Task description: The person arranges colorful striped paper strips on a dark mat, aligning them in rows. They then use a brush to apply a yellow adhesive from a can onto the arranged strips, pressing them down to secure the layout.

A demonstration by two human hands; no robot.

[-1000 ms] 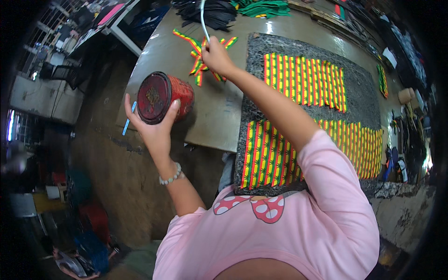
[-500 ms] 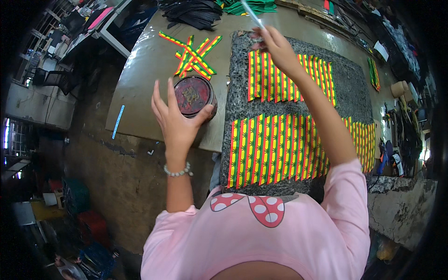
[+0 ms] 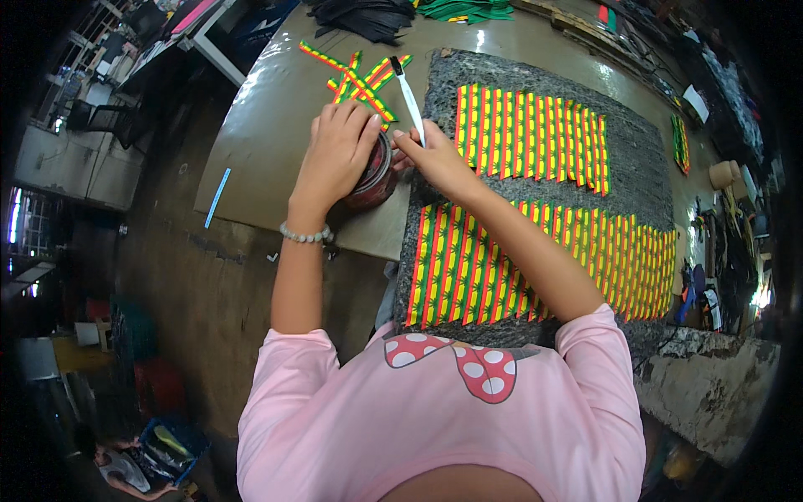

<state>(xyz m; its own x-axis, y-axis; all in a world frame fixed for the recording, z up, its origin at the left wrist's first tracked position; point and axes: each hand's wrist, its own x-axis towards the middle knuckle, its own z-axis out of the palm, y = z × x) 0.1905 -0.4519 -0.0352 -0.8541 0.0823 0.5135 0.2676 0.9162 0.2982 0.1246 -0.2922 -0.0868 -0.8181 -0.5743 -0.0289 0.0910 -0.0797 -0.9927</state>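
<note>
- White-handled brush [image 3: 409, 99] pinched in fingers of right hand [image 3: 438, 161]; long axis running up and slightly left, dark tip pointing away from body, over edge of dark mat [image 3: 636, 151]
- Red can [image 3: 374, 177] upright near table [image 3: 268, 134] edge; covered and gripped from above by left hand [image 3: 336, 155]
- Striped red-yellow-green strips [image 3: 527, 138] laid side by side on mat; loose strips [image 3: 355, 75] crossed beyond can

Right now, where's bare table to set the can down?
Free: tan tabletop left of the left hand, between the loose strips and the table's near edge. Crowded: dark mat filled with striped strip rows; right edge cluttered.
</note>
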